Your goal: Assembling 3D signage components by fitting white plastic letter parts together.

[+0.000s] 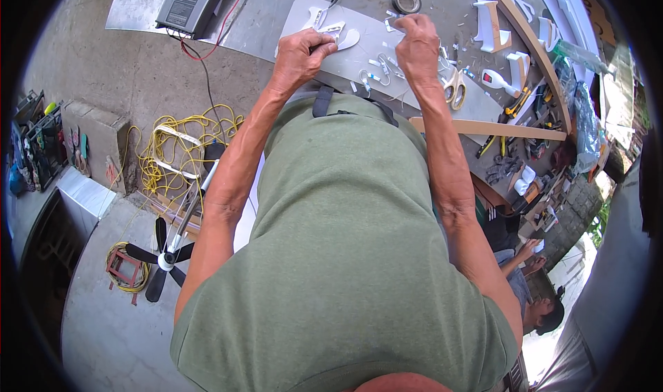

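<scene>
Our left hand (298,50) pinches a white plastic piece (336,33), right hand (416,41) at three o'clock grips thin wire (395,23); both look light, bendy, best held at ends.

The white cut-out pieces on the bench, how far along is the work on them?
Looks done: several white shaped pieces stand finished along the curved wooden strip. In hand: the left hand presses a white piece onto the grey sheet, while the right hand pinches something small. Left: small white parts lie loose by the scissors; how many need work is unclear.
</scene>
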